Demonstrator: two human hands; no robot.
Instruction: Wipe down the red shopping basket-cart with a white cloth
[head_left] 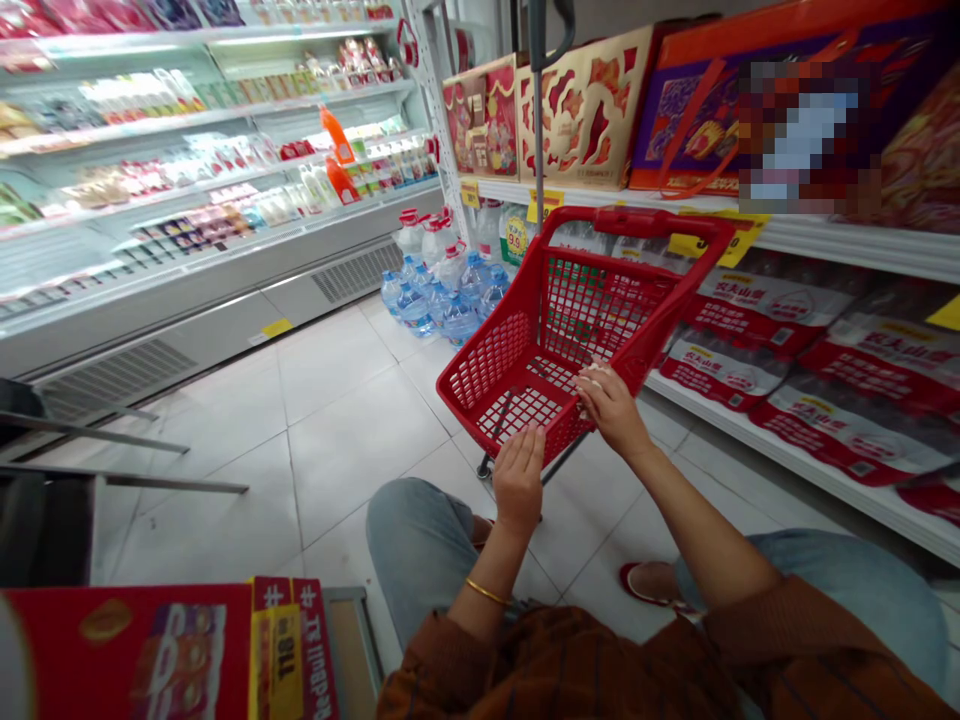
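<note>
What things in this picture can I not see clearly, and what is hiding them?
All in the head view:
White item at the right hand: fingers hide most of it.
Top-right box: a pixelated patch covers its print.
Red Bull carton: cut off by the bottom edge.
Top shelf goods: cut off by the top edge.

1. "RedBull" and "118" on a yellow price tag [275, 650], at the end of a red cardboard carton [127, 650]
2. "农夫山泉" in red on white-banded, shrink-wrapped water packs [772, 310], along the front edge of a white metal shelf [795, 470]
3. "9.9" on a round yellow-green sticker [516, 236], near the shelf's left end
</note>
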